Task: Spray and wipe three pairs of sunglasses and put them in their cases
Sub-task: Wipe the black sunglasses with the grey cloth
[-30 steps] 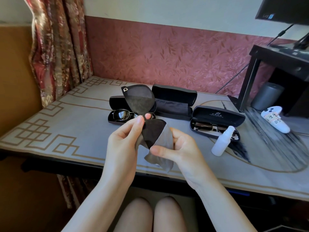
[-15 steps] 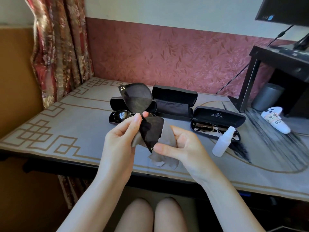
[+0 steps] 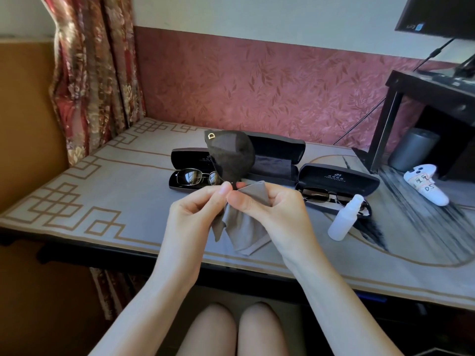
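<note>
Above the table's front half, my left hand (image 3: 198, 211) pinches the bridge of large dark sunglasses (image 3: 230, 155), one lens standing upright with a gold D at its corner. My right hand (image 3: 267, 204) grips a grey cloth (image 3: 244, 232) wrapped over the lower lens, which is hidden. A left open case (image 3: 190, 158) holds metal-framed sunglasses (image 3: 191, 176). A middle open case (image 3: 280, 152) shows only its dark lining. A right open case (image 3: 336, 177) holds another pair (image 3: 318, 195). A white spray bottle (image 3: 345, 218) stands in front of it.
A white game controller (image 3: 424, 186) lies at the right. A dark monitor stand (image 3: 431, 98) with a grey cylinder (image 3: 411, 149) under it fills the back right corner. A floral curtain (image 3: 95, 73) hangs at the back left. The table's front edge (image 3: 128, 249) is below my wrists.
My hands have come together and lifted slightly. The cloth now covers the lower lens fully, and the upper lens has swung right, over the middle case.
</note>
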Demonstrator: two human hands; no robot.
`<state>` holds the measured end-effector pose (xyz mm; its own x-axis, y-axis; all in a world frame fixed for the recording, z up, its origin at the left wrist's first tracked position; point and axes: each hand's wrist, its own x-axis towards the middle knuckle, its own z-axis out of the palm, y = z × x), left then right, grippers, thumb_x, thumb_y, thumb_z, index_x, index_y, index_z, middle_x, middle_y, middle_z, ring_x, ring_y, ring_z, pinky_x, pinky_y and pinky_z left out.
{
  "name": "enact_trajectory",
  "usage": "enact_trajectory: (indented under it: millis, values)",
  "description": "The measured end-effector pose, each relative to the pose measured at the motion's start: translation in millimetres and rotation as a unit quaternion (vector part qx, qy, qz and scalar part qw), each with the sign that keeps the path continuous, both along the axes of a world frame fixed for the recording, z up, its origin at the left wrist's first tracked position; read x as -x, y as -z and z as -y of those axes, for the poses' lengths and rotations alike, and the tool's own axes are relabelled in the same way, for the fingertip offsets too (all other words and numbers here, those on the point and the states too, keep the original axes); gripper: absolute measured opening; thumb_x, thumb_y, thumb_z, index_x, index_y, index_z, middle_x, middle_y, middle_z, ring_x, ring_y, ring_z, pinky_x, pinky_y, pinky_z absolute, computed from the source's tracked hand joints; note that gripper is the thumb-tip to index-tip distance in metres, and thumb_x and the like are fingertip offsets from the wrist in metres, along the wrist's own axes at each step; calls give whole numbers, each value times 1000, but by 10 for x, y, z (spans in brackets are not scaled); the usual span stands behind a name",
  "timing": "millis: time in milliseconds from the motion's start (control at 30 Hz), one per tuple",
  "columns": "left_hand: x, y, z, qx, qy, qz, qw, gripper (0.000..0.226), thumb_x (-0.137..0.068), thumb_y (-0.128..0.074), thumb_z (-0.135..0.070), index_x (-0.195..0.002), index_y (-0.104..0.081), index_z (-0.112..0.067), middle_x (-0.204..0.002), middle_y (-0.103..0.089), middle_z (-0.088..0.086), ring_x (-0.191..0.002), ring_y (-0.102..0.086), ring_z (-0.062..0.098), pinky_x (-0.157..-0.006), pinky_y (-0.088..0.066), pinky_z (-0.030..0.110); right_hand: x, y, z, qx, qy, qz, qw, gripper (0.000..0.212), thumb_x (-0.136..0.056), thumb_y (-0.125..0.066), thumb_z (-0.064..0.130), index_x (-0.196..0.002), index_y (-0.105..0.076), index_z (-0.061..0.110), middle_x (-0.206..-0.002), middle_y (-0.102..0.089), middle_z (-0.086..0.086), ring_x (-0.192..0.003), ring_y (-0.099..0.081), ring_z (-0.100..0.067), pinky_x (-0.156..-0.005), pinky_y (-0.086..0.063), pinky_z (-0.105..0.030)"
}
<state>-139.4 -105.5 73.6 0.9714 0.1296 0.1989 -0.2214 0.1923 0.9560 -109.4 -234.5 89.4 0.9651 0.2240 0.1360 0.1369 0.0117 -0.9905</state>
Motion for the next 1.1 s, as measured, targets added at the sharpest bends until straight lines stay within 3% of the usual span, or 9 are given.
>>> enact_trajectory:
  millis: [167,233,300,467,600,700,767,867,1100]
  values:
    - [4,23,-7,-1,-2,20,1000,32,-82,-57,-41,-92,-78,-18,-85,-72,11,-59,-43,26,-57,-41,24,13,7,-28,19,31,4,999,27,-55,-75,51,-64,-75,25,-65,-70,1,-61,-66,-9,-53,-50,-35]
    - [8,35,4,-3,12,21,1000,35,-85,-56,-39,-95,-77,-14,-91,-73,16,-74,-56,43,-74,-51,40,29,-13,-28,13,41,-1,999,28,-60,-74,49,-64,-75,22,-60,-68,-2,-61,-66,-14,-53,-51,-36]
    - [18,42,10,-4,12,21,1000,34,-87,-54,-36,-96,-77,-13,-94,-74,15,-93,-66,39,-90,-50,49,42,-35,-36,18,55,-4,998,38,-60,-72,52,-70,-76,16,-66,-71,-13,-60,-67,-18,-57,-54,-44]
    - [15,44,-1,-7,-4,20,1000,31,-86,-55,-36,-95,-77,-17,-94,-73,17,-99,-62,43,-89,-48,55,53,-28,-67,27,63,-20,997,50,-61,-73,58,-78,-75,10,-74,-70,-24,-63,-67,-47,-47,-48,-69]
    - [8,43,-11,-5,3,11,1000,31,-83,-60,-35,-98,-76,-14,-92,-72,19,-85,-56,51,-79,-50,51,31,-13,-13,29,38,-10,999,42,-68,-70,52,-73,-74,10,-59,-65,-11,-60,-68,-41,-50,-53,-62]
    - [-3,30,15,11,-6,0,1000,31,-79,-63,-36,-96,-77,-15,-72,-65,19,-59,-51,27,-64,-47,26,5,31,31,24,29,26,999,40,-81,-67,44,-55,-64,14,-50,-55,1,-52,-58,-14,-53,-52,-32]
    - [-14,38,32,32,-8,-13,999,29,-76,-64,-37,-94,-78,-19,-78,-66,15,-75,-63,17,-75,-55,27,-8,57,61,25,26,34,999,49,-88,-62,43,-61,-64,3,-56,-52,-1,-57,-51,-9,-60,-44,-23]
    - [-6,29,53,50,-7,-16,999,26,-74,-63,-40,-90,-79,-26,-90,-55,15,-87,-51,24,-93,-50,37,-4,81,131,19,13,28,999,54,-88,-52,44,-75,-64,-8,-67,-57,-6,-65,-53,-8,-64,-41,-18]
    - [-40,20,85,112,-9,-15,994,29,-80,-57,-28,-95,-76,-11,-99,-75,12,-90,-71,14,-75,-54,17,35,201,249,-35,-44,0,998,32,-91,-50,31,-75,-71,13,-67,-70,4,-70,-64,-6,-72,-48,-12]
